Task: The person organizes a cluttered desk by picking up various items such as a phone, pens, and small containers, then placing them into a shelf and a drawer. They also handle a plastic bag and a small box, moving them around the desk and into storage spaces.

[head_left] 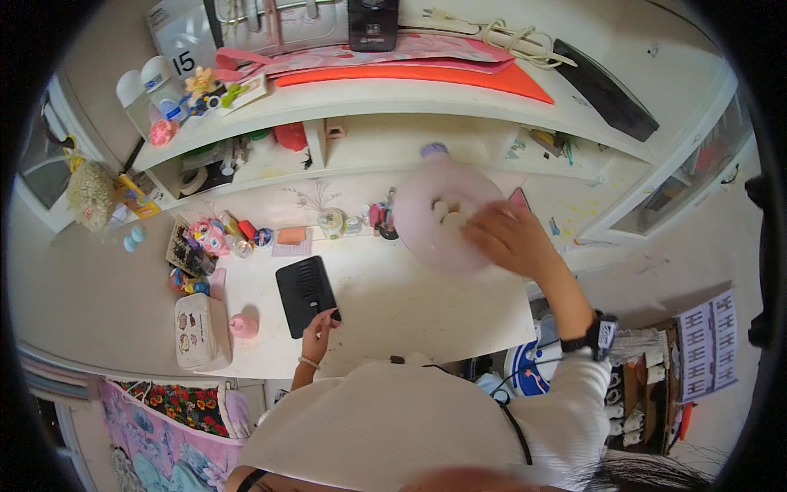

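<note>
My left hand is at the front right corner of a flat black rectangular thing. A black comb-like brush lies over it, and its handle runs down to my fingers, which look closed at its end. My right hand reaches up at the right, its bent fingers over the right side of a round pale pink thing with a purple knob on top. Both hand and round thing are smeared by motion. Pale shapes near its middle are too blurred to make out.
A white desk carries a small pink rounded object, a white box and several small figures and bottles. Behind stands a white shelf with a red folder, a cable and a long black case.
</note>
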Available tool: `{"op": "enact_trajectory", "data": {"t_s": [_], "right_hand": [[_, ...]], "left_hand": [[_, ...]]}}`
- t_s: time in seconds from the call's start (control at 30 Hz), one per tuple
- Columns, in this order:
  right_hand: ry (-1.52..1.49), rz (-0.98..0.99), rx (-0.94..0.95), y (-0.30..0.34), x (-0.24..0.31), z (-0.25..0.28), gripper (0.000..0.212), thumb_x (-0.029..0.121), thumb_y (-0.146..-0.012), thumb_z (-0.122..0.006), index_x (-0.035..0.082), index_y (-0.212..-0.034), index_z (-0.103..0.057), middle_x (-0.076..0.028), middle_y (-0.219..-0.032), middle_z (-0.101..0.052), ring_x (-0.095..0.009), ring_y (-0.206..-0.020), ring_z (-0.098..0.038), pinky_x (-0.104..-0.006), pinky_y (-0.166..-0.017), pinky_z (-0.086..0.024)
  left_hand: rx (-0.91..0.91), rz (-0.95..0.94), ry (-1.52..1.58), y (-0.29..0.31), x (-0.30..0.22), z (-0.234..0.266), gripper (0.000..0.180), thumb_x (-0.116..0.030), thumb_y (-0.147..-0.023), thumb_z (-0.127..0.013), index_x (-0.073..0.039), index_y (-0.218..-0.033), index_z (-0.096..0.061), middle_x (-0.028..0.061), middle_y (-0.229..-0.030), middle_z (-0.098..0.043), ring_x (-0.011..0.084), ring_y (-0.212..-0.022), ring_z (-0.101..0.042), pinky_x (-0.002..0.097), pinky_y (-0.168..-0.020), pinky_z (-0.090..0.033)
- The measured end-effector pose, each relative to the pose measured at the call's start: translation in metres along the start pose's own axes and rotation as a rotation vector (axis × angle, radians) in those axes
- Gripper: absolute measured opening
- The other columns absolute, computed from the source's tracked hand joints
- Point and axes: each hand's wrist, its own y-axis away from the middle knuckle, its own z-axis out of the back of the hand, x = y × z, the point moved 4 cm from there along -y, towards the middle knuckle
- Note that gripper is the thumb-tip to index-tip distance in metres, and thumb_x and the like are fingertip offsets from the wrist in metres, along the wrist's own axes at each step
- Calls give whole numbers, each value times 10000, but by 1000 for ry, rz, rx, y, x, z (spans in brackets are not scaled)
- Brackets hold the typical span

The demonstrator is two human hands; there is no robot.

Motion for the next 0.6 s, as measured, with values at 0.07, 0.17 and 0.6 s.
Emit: {"op": "enact_trajectory", "data": {"t_s": [0.07, 0.17, 0.6], "right_hand": [[-2, -23, 29, -27, -24, -35, 466, 147, -667, -698, 108, -1125, -622, -50, -1082, -644, -242, -1067, -601, -405, -974, -455], [-101, -58, 23, -65, -68, -87, 542, 197, -668, -753, 99, -1174, -588, -80, -1165, -625, -283, -1136, -572, -428, -1015, -424], [-173, -195, 36, -98, -99, -135, 637, 514, -773, -695, 70, -1217, -584, -151, -1225, -578, -349, -1187, -498, -441, -1014, -388]], "left_hand": [[-38, -20, 7, 11, 2, 6, 294, -189, -1027, -470, -26, -1219, -621, 81, -875, -680, 138, -832, -659, 280, -782, -521], [-120, -35, 57, 40, 13, 26, 302, -197, -1029, -473, -25, -1232, -615, 70, -891, -675, 133, -833, -645, 280, -804, -516], [-468, 82, 116, 117, 45, 94, 342, -218, -1026, -473, 15, -1255, -575, 84, -863, -675, 149, -832, -652, 301, -809, -525]]}}
